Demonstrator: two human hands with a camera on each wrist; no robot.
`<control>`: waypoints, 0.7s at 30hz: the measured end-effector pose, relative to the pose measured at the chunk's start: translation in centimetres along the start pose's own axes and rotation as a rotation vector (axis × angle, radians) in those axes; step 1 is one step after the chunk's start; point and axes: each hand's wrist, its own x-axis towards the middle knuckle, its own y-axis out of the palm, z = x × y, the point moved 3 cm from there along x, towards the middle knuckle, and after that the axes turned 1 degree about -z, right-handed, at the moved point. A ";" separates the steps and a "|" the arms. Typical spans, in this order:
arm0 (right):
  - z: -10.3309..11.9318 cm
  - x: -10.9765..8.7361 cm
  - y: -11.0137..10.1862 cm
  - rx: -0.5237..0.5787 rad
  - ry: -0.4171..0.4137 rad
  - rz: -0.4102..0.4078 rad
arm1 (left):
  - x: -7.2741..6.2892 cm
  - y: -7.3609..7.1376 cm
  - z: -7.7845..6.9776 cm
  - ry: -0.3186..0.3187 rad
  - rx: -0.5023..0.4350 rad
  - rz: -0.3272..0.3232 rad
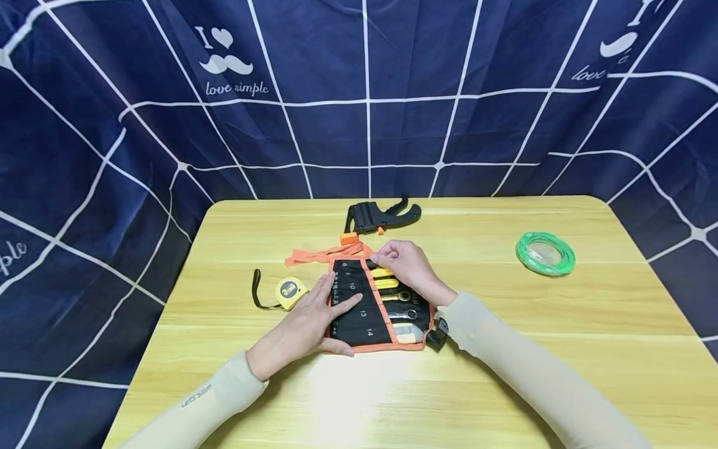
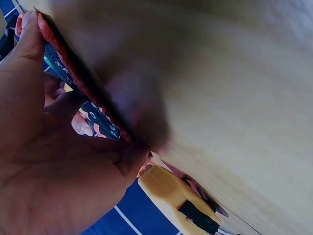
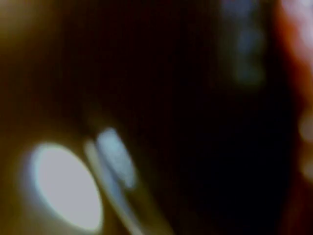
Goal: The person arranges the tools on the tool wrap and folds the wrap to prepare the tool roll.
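A black fabric tool roll [image 1: 348,330] with orange trim and numbered pockets lies spread on the table. Two yellow-handled tools [image 1: 386,284], wrenches [image 1: 405,315] and a pale-handled tool [image 1: 408,335] stick out of its pockets. My left hand [image 1: 314,315] rests on the roll's left side, fingers extended and spread. In the left wrist view, thumb and fingers lie along the red-orange edge [image 2: 73,73]. At the upper pocket edge my right hand [image 1: 408,267] pinches the roll; whether a small tool is also between the fingers is hidden. The right wrist view is dark and blurred.
A yellow tape measure [image 1: 290,292] with a black strap lies left of the roll. Behind it is a black clamp [image 1: 381,217] with orange parts, near loose orange ties [image 1: 314,255]. A green coil [image 1: 545,254] lies at the right. Blue cloth [image 1: 325,137] hangs around the table.
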 end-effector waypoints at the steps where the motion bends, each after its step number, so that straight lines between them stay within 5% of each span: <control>1: 0.1 0.0 0.0 -0.002 -0.002 0.002 | 0.0 0.0 0.0 -0.002 0.000 0.001; 11: -0.1 -0.3 -0.7 -0.018 -0.020 0.049 | 0.1 0.1 0.0 0.008 -0.027 0.026; 21: -1.0 -3.7 -3.7 0.047 -0.039 0.013 | -1.5 0.3 -1.0 0.031 0.126 0.000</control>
